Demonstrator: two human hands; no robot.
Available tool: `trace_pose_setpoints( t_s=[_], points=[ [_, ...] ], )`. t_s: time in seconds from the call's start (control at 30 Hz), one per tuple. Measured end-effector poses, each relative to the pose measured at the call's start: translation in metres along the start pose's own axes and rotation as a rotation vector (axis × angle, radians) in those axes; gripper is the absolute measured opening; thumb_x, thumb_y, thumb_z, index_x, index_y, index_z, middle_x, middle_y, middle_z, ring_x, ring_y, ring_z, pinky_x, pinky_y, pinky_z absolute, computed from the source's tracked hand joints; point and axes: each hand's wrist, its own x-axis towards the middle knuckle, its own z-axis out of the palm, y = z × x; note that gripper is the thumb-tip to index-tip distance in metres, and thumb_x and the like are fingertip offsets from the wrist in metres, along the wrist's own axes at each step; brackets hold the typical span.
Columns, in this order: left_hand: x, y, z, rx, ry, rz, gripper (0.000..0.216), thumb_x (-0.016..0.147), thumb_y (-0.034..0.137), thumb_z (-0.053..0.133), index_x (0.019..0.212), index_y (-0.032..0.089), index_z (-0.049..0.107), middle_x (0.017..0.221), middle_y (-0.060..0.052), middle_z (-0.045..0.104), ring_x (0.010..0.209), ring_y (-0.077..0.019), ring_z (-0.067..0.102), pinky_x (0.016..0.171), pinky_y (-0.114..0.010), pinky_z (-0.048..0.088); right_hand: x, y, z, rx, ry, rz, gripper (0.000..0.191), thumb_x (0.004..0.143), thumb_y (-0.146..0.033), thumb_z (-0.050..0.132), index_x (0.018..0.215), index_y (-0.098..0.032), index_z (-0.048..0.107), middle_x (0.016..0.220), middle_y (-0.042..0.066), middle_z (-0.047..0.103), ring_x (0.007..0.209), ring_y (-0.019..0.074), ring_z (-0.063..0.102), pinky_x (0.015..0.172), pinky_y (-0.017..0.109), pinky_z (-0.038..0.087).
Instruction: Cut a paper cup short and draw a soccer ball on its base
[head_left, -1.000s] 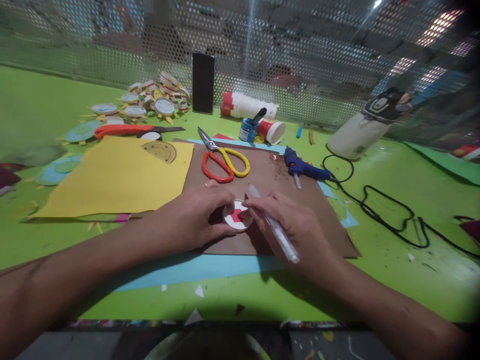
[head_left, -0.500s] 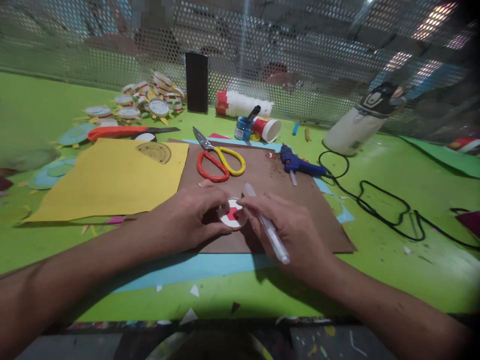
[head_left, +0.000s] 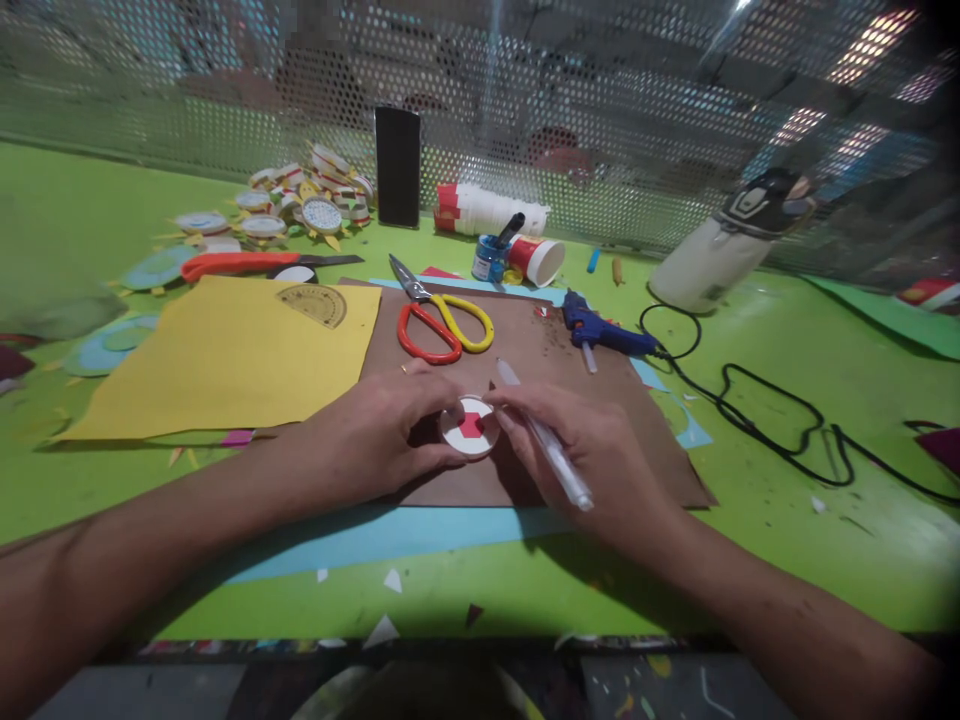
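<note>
The left hand (head_left: 379, 430) grips a white disc (head_left: 469, 448) by its left side, the thumb along the near edge and the fingers curled over the far-left edge. The disc sits at the very tips of this pinch, outside the palm, with most of its face uncovered and a red patch (head_left: 471, 425) in the middle. It is over the brown sheet (head_left: 525, 340), between the two hands; whether it touches the sheet, I cannot tell.

The right hand (head_left: 592, 445) grasps a pen (head_left: 553, 455), which slants across its fingers, one end pointing away beyond the disc and the other back toward the wrist. Its fingertips are at the right edge of the disc; whether they press on it is unclear.

Just beyond the hands, the scissors (head_left: 424, 297) lie on the brown sheet, blades pointing away to the left. The glue gun (head_left: 611, 337) is at the right of that sheet. To the left lies a yellow sheet (head_left: 255, 370) with a protractor (head_left: 311, 303) at its far edge.
</note>
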Motion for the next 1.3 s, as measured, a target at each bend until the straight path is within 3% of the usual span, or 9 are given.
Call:
trace_pose_setpoints(
  t_s=[0.23,0.47,0.63,0.87,1.3],
  points=[
    [0.0005,-0.0011,0.0005,0.011,-0.008,-0.006,0.026,0.084,0.04,0.064,0.098,0.018,0.063,0.081,-0.003,0.064,0.075,-0.0187,0.057,0.064,-0.03,0.043,-0.0012,-0.0001,0.0004,-0.039,-0.012,-0.014,0.02,0.092,-0.016,0.05,0.101,-0.018,0.068,0.085,0.007,0.074,0.072,0.0176,0.066,0.063,0.028,0.049],
    [0.0021,0.0035,-0.0034,-0.016,-0.039,-0.11,0.031,0.082,0.045,0.064,0.098,0.019,0.059,0.085,-0.004,0.063,0.074,-0.0186,0.056,0.062,-0.029,0.041,-0.0013,-0.001,0.0002,-0.063,-0.014,-0.062,0.019,0.092,-0.016,0.05,0.1,-0.015,0.068,0.082,0.007,0.073,0.069,0.017,0.066,0.06,0.027,0.048],
    [0.0016,0.0037,-0.0048,0.001,-0.04,-0.042,0.024,0.084,0.041,0.063,0.093,0.019,0.06,0.08,-0.001,0.062,0.077,-0.0172,0.057,0.062,-0.026,0.04,-0.0046,0.0019,-0.0005,-0.05,0.006,-0.057,0.02,0.092,-0.016,0.053,0.107,-0.016,0.067,0.086,0.006,0.073,0.072,0.0154,0.066,0.063,0.025,0.048],
    [0.0014,0.0029,-0.0039,-0.002,-0.027,-0.055,0.025,0.083,0.039,0.065,0.098,0.02,0.06,0.083,0.0,0.064,0.073,-0.0145,0.057,0.062,-0.024,0.039,-0.0058,0.0048,0.0022,-0.041,-0.005,-0.069,0.023,0.092,-0.014,0.053,0.11,-0.017,0.065,0.088,0.005,0.073,0.075,0.0155,0.066,0.065,0.026,0.049],
    [0.0032,0.0015,-0.0031,-0.039,-0.007,-0.013,0.025,0.082,0.041,0.066,0.095,0.02,0.061,0.079,0.0,0.063,0.072,-0.0163,0.057,0.061,-0.027,0.04,-0.0044,0.0016,0.0041,-0.01,-0.014,-0.064,0.021,0.091,-0.012,0.052,0.105,-0.017,0.066,0.081,0.004,0.071,0.067,0.014,0.063,0.059,0.025,0.047]
  ],
)
